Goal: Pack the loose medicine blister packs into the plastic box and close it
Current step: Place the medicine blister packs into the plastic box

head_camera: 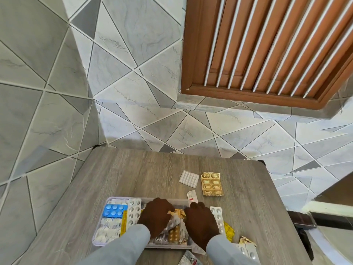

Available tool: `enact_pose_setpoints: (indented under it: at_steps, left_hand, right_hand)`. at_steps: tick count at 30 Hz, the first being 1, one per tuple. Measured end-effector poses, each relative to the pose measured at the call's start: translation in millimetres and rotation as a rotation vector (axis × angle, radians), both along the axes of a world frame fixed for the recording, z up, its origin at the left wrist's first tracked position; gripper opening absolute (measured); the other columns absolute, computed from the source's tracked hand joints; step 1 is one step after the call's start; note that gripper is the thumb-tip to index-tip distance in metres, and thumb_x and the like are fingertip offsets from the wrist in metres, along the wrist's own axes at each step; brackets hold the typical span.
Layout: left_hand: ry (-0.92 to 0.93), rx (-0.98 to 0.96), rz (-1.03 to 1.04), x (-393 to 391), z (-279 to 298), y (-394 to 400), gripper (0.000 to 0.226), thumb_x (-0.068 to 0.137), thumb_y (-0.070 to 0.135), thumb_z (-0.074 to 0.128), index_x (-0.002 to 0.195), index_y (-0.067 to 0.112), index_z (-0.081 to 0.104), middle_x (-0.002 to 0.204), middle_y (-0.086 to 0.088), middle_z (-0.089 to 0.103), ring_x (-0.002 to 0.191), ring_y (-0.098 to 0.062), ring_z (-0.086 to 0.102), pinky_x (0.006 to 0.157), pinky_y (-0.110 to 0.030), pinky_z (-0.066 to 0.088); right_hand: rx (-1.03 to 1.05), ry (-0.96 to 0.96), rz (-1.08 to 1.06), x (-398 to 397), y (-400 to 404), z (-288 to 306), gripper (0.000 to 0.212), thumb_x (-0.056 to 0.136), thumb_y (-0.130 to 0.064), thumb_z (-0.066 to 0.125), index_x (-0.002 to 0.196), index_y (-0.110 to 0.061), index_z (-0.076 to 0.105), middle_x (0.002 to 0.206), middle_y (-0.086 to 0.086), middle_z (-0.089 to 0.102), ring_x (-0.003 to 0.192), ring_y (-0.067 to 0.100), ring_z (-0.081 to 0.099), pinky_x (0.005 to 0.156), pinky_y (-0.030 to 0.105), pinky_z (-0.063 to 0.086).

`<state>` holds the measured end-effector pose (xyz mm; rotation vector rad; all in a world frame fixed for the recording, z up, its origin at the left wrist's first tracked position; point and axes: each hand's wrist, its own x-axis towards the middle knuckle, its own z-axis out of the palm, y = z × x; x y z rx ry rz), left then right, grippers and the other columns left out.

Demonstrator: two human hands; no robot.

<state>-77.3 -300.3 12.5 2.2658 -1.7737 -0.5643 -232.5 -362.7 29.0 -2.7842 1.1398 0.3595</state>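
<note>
Nearest me, a torn foil pack lies at the table's near edge, between my grey sleeves. Both my hands are down in the clear plastic box: my left hand is curled over the pile of gold and silver blister packs in its middle, and my right hand is bent over the box's right wall. I cannot tell whether either hand actually grips a pack. At the left end of the box sits a blue blister pack above white ones, with a silver strip beside it. Loose packs lie around: a silver strip and a yellow sachet just right of my right hand, a white pill sheet and a gold blister pack farther out. Beyond those, the grey wood table runs bare to its far edge against the tiled wall.
</note>
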Motion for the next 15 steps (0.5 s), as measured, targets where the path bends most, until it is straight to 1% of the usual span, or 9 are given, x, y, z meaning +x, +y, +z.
enact_pose_setpoints:
  at_steps: [2, 4, 7, 9, 12, 14, 15]
  left_hand:
    - [-0.107, 0.100, -0.065, -4.7, 0.6, 5.4, 0.029, 0.089, 0.020, 0.051, 0.115, 0.023, 0.064, 0.124, -0.004, 0.061, 0.116, -0.023, 0.054, 0.101, -0.035, 0.041]
    - [-0.150, 0.152, -0.113, -5.2, -4.5, 11.1, 0.033, 0.087, 0.016, 0.053, 0.118, 0.021, 0.063, 0.125, -0.006, 0.062, 0.116, -0.025, 0.056, 0.100, -0.035, 0.043]
    - [-0.107, 0.146, -0.137, -2.8, -11.6, 19.0, 0.038, 0.089, 0.017, 0.050, 0.125, 0.025, 0.056, 0.132, -0.003, 0.056, 0.123, -0.023, 0.051, 0.106, -0.033, 0.040]
    - [-0.094, 0.128, -0.153, -0.3, -16.0, 20.1, 0.037, 0.089, 0.016, 0.050, 0.124, 0.026, 0.055, 0.132, -0.002, 0.056, 0.123, -0.022, 0.051, 0.105, -0.033, 0.040]
    - [-0.091, 0.075, -0.179, -0.8, -10.2, 14.9, 0.032, 0.091, 0.015, 0.049, 0.120, 0.023, 0.059, 0.126, -0.003, 0.058, 0.119, -0.022, 0.053, 0.102, -0.033, 0.041]
    - [-0.059, 0.030, -0.177, -0.9, -5.3, 10.0, 0.030, 0.093, 0.020, 0.046, 0.121, 0.021, 0.059, 0.127, -0.002, 0.058, 0.118, -0.021, 0.053, 0.102, -0.032, 0.041]
    - [-0.014, 0.007, -0.168, -1.6, -2.4, 8.0, 0.031, 0.094, 0.024, 0.044, 0.122, 0.021, 0.058, 0.129, 0.000, 0.057, 0.120, -0.020, 0.051, 0.104, -0.032, 0.039]
  right_hand:
    - [0.031, 0.036, 0.053, 0.5, 4.7, -3.9, 0.035, 0.092, -0.030, 0.052, 0.119, -0.010, 0.060, 0.125, 0.016, 0.057, 0.118, 0.036, 0.047, 0.096, 0.046, 0.042]
    - [0.049, 0.114, 0.119, 3.3, 11.5, -7.2, 0.038, 0.088, -0.033, 0.057, 0.113, -0.006, 0.064, 0.119, 0.019, 0.061, 0.116, 0.039, 0.047, 0.096, 0.048, 0.041]
    - [0.057, 0.133, 0.147, 8.1, 18.5, -13.1, 0.031, 0.088, -0.022, 0.054, 0.108, -0.001, 0.066, 0.113, 0.021, 0.065, 0.115, 0.041, 0.047, 0.094, 0.049, 0.040]
    - [0.049, 0.098, 0.115, 10.4, 19.8, -14.0, 0.028, 0.090, -0.015, 0.048, 0.109, -0.003, 0.066, 0.113, 0.021, 0.065, 0.115, 0.041, 0.048, 0.094, 0.048, 0.041]
    - [0.073, -0.059, -0.025, 5.6, 15.6, -8.7, 0.030, 0.092, -0.014, 0.044, 0.114, -0.010, 0.064, 0.118, 0.016, 0.064, 0.115, 0.035, 0.052, 0.096, 0.044, 0.044]
    - [0.141, -0.235, -0.194, -5.4, 8.6, -8.1, 0.030, 0.092, -0.017, 0.044, 0.114, -0.015, 0.065, 0.117, 0.010, 0.065, 0.114, 0.029, 0.055, 0.097, 0.040, 0.045]
    - [0.201, -0.350, -0.305, -12.9, 4.6, -10.7, 0.028, 0.091, -0.018, 0.047, 0.110, -0.018, 0.068, 0.114, 0.006, 0.067, 0.111, 0.025, 0.057, 0.097, 0.036, 0.045]
